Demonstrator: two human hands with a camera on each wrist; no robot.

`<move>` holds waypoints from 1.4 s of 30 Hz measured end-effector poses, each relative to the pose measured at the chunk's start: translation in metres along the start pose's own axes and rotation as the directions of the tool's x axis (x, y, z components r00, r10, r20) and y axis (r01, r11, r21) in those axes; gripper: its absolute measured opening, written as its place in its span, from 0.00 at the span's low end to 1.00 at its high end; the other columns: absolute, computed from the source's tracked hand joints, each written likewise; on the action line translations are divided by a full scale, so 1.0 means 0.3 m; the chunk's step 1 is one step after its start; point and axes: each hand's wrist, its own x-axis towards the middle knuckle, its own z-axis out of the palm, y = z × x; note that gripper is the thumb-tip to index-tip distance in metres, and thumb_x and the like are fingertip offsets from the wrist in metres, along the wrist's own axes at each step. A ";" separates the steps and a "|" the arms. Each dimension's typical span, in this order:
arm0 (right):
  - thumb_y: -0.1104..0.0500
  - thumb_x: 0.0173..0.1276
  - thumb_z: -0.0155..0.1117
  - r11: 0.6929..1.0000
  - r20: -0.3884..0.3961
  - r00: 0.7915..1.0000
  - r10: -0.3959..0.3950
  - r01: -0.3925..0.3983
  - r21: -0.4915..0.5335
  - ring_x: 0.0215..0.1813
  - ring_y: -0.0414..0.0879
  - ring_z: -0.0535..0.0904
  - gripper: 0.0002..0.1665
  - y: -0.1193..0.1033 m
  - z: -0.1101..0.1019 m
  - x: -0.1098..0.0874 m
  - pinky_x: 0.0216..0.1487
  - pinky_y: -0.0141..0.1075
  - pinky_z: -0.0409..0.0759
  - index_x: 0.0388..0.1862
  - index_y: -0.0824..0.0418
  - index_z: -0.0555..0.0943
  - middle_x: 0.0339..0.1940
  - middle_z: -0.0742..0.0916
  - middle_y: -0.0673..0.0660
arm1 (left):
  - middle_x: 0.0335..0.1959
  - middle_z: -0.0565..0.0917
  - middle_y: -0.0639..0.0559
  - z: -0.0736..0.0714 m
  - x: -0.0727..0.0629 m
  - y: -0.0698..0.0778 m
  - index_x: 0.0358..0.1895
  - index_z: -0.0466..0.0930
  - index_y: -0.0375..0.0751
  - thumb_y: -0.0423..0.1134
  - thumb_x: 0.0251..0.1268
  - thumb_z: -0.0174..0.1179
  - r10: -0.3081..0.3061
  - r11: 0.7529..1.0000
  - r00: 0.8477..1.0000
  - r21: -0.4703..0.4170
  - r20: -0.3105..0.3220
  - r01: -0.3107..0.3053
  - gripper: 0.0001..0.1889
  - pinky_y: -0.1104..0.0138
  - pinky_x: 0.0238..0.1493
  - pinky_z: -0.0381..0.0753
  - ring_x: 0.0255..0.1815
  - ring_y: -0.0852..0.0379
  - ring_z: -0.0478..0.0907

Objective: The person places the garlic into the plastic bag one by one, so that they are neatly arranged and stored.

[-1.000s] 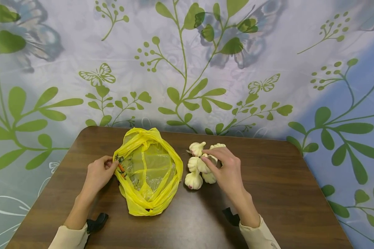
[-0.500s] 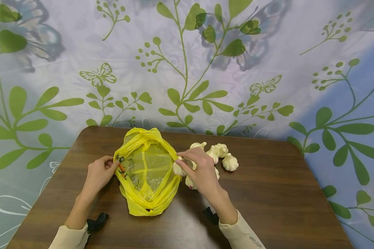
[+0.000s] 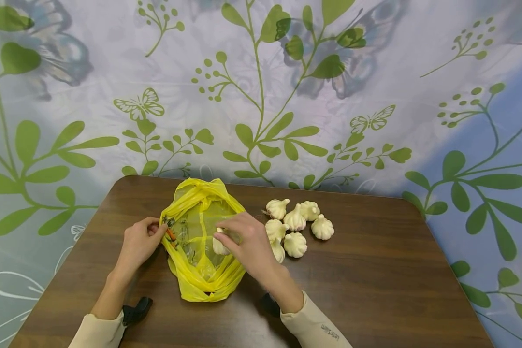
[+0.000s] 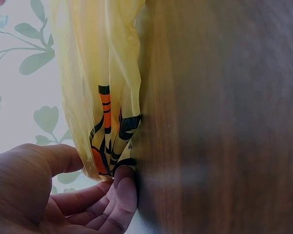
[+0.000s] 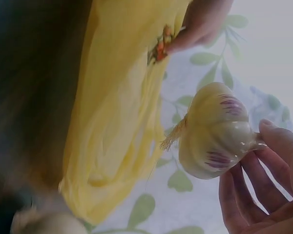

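A yellow plastic bag (image 3: 187, 280) lies on the table with its mouth spread wide. My left hand (image 3: 140, 241) pinches the bag's left rim beside an orange and black print, thumb and fingers meeting on the plastic in the left wrist view. Over the bag's opening my right hand (image 3: 252, 244) holds a garlic bulb (image 5: 212, 131) by its stem, the rooted end pointing away from the fingers. The bulb is whitish with purple streaks. To the right of the bag, several more garlic bulbs (image 3: 295, 218) sit in a loose cluster.
The brown wooden table (image 3: 374, 270) ends at a back edge against a fabric backdrop (image 3: 261, 87) printed with leaves and butterflies. A black wrist strap (image 3: 137, 311) hangs by the left sleeve.
My right hand has picked a garlic bulb from the cluster and carried it left, over the bag's rim to above its opening. The left hand keeps its place on the rim.
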 end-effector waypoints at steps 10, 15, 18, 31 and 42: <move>0.56 0.67 0.79 0.998 0.036 0.997 -0.066 0.067 -0.015 0.43 0.42 0.85 0.10 -0.029 0.105 0.012 0.51 0.33 0.82 0.46 0.56 0.92 0.38 0.91 0.49 | 0.32 0.86 0.42 0.001 -0.002 0.001 0.52 0.85 0.25 0.40 0.77 0.62 0.001 1.000 1.000 0.002 -0.002 -0.001 0.17 0.63 0.34 0.76 0.28 0.55 0.77; 0.55 0.65 0.80 0.998 0.056 0.996 -0.069 0.069 0.001 0.41 0.40 0.84 0.12 -0.029 0.141 0.006 0.49 0.27 0.81 0.46 0.56 0.92 0.37 0.92 0.49 | 0.32 0.86 0.42 0.002 0.002 0.006 0.51 0.85 0.25 0.41 0.77 0.62 -0.011 1.000 1.000 0.012 -0.004 0.011 0.17 0.63 0.34 0.76 0.28 0.54 0.77; 0.56 0.65 0.80 0.998 0.078 0.995 -0.062 0.061 0.013 0.41 0.40 0.84 0.12 -0.025 0.158 -0.002 0.47 0.25 0.80 0.45 0.57 0.93 0.38 0.92 0.49 | 0.32 0.85 0.41 0.004 0.004 0.005 0.51 0.84 0.25 0.40 0.76 0.62 -0.012 1.000 1.000 0.014 -0.007 0.012 0.17 0.62 0.33 0.76 0.29 0.54 0.77; 0.54 0.65 0.80 0.996 0.143 0.986 -0.087 0.088 -0.004 0.41 0.41 0.85 0.11 0.009 0.210 -0.029 0.44 0.23 0.78 0.43 0.57 0.93 0.36 0.92 0.49 | 0.31 0.85 0.42 0.006 0.002 -0.002 0.50 0.84 0.25 0.40 0.76 0.62 -0.006 1.000 1.000 0.016 -0.017 0.006 0.16 0.62 0.33 0.75 0.28 0.53 0.77; 0.54 0.67 0.78 1.000 0.227 0.974 -0.008 0.007 0.005 0.44 0.43 0.86 0.12 0.029 0.204 -0.038 0.47 0.25 0.80 0.47 0.57 0.92 0.41 0.92 0.49 | 0.33 0.86 0.40 0.007 0.000 -0.002 0.52 0.84 0.24 0.40 0.77 0.62 0.000 1.000 1.000 0.012 -0.012 0.000 0.18 0.59 0.37 0.77 0.30 0.52 0.79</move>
